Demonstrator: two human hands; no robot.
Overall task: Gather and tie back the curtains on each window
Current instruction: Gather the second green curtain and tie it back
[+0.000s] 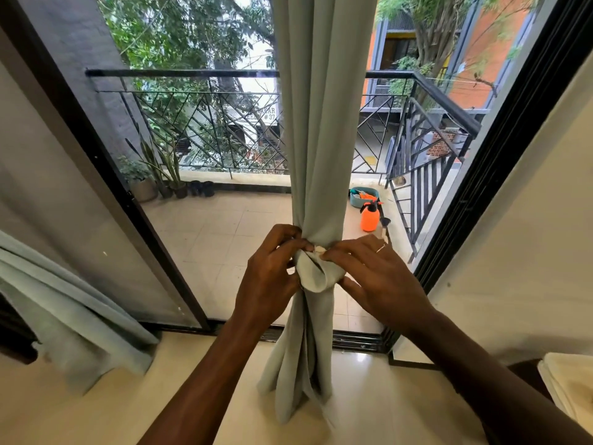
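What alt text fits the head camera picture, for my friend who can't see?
The left hand and right hand pinch a cloth tie round a gathered grey curtain at a balcony door. Outside stand an orange sprayer and potted plants.

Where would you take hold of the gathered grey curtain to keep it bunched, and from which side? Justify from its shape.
Take the curtain at its cinched waist, above the folded loop, from the room side with one grip on each flank. It is narrowest there and flares above and below, so a grip closes round it.
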